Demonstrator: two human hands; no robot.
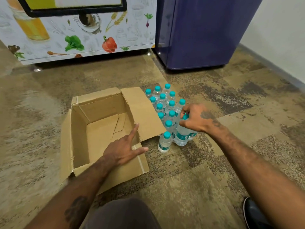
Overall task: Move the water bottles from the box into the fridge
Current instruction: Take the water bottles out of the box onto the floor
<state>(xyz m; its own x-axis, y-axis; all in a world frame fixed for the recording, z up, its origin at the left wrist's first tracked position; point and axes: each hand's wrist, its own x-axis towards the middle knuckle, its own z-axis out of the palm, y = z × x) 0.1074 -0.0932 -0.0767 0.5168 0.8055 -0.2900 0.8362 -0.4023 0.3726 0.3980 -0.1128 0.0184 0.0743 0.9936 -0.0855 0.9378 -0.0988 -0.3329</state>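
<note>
Cardboard box (99, 129) open on carpet floor (214, 162), water bottles (162, 100) upright in a cluster just right of it, right grip (198, 119) pinching held bottle (181, 138) at its teal cap, left grip (122, 151) fingers spread over box's near corner, blue fridge (203, 30) behind.

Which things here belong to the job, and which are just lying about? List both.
Job: box, bottles, held bottle in right hand, left hand at the box, fridge.
Lying about: printed cabinet, shoe, carpet.
</note>
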